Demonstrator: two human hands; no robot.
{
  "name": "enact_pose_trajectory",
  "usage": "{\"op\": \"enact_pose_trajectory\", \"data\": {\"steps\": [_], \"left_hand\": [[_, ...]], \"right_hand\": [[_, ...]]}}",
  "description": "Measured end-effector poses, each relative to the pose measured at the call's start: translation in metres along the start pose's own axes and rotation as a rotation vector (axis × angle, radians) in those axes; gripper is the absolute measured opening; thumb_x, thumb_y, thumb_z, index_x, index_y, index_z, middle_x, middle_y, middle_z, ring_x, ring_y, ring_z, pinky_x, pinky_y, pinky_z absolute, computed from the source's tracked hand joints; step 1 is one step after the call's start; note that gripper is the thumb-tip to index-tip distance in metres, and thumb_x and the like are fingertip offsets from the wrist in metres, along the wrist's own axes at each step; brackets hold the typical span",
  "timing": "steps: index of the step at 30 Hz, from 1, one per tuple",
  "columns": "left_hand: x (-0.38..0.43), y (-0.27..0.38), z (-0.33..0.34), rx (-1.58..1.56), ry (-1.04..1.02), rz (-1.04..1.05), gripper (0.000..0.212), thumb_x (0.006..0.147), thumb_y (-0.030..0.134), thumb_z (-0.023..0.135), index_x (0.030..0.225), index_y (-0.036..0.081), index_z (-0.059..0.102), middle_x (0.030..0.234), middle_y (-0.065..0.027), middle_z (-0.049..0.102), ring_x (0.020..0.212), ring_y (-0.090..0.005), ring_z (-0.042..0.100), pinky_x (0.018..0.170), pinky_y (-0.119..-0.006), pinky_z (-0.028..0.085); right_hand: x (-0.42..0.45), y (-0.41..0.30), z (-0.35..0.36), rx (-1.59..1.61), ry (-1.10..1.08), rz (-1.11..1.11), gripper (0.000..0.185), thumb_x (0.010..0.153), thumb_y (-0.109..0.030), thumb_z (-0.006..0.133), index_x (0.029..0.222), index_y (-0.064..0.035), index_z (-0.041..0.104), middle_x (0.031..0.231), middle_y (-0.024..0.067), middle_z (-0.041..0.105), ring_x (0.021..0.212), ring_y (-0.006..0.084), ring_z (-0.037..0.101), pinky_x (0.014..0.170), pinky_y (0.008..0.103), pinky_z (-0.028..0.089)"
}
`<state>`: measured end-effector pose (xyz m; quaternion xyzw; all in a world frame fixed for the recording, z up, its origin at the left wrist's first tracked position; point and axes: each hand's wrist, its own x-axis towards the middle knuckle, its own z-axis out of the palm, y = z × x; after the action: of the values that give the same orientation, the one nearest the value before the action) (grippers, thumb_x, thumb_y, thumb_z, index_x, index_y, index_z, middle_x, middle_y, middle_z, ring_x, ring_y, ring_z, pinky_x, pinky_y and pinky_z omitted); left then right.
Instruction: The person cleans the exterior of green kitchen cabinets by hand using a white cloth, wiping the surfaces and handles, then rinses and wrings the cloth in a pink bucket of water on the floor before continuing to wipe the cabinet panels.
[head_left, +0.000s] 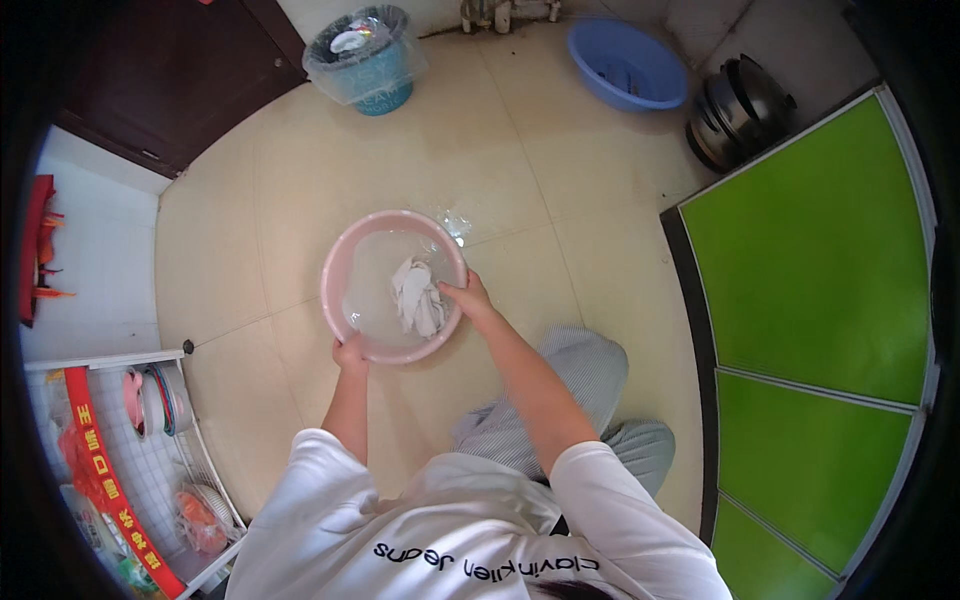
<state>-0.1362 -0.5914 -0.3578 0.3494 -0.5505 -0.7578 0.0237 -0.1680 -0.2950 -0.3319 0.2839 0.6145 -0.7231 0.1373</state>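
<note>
A round pink plastic basin (334, 262) with cloudy water in it is in front of me, over the tiled floor. A wet, bunched white cloth (418, 297) lies in the water on the basin's right side. My left hand (349, 352) grips the rim at the lower left. My right hand (469, 295) holds the rim on the right, its thumb inside near the cloth. The fingers under the rim are partly hidden. Whether the basin rests on the floor or is lifted, I cannot tell.
Water is spilled on the tiles (454, 223) beyond the basin. Farther off stand a lined blue trash bin (382, 94), a blue basin (645, 79) and a metal cooker-like pot (739, 112). Green cabinet doors (810, 247) line the right; a white wire rack (214, 480) is at lower left.
</note>
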Motion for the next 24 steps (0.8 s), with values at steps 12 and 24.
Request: {"op": "enact_pose_trajectory", "data": {"steps": [12,24], "left_hand": [[-0.062,-0.020,0.080,0.068,-0.121,-0.170,0.062,0.067,-0.020,0.052,0.125,0.002,0.052,0.112,-0.0097,0.059,0.097,-0.0227,0.060,0.077,-0.031,0.052],[-0.141,-0.078,0.271,0.258,-0.566,-0.269,0.061,0.070,-0.017,0.055,0.129,0.001,0.051,0.111,-0.0066,0.060,0.092,-0.0177,0.061,0.073,-0.027,0.052]], "right_hand": [[-0.015,0.006,-0.111,-0.001,0.233,-0.139,0.056,0.065,0.012,0.065,0.118,-0.0022,0.051,0.102,0.0134,0.063,0.094,0.0241,0.062,0.078,0.0344,0.052],[-0.106,-0.023,-0.300,0.354,0.668,-0.110,0.061,0.065,0.014,0.064,0.122,-0.0019,0.049,0.100,0.0143,0.064,0.087,0.0235,0.065,0.072,0.0337,0.054]]}}
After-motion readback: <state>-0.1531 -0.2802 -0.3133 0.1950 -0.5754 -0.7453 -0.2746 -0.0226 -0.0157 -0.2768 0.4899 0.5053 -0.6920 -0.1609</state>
